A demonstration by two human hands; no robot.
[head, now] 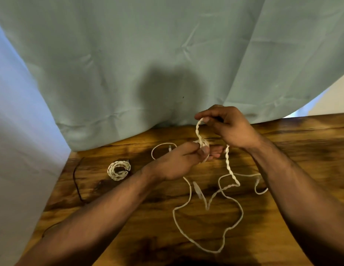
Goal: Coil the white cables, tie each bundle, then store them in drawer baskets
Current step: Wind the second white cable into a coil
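My left hand pinches a small coil of white twisted cable wound around its fingers above the wooden table. My right hand is higher and just to the right, gripping a raised loop of the same cable between thumb and fingers. The cable's loose tail hangs down onto the table. A smooth white cable lies in wide loops in front of my hands. A finished coiled white bundle rests on the table to the left.
A pale green curtain hangs behind the table and drapes onto its far edge. A thin dark cord runs along the table's left side. Another white cable end curls at the right.
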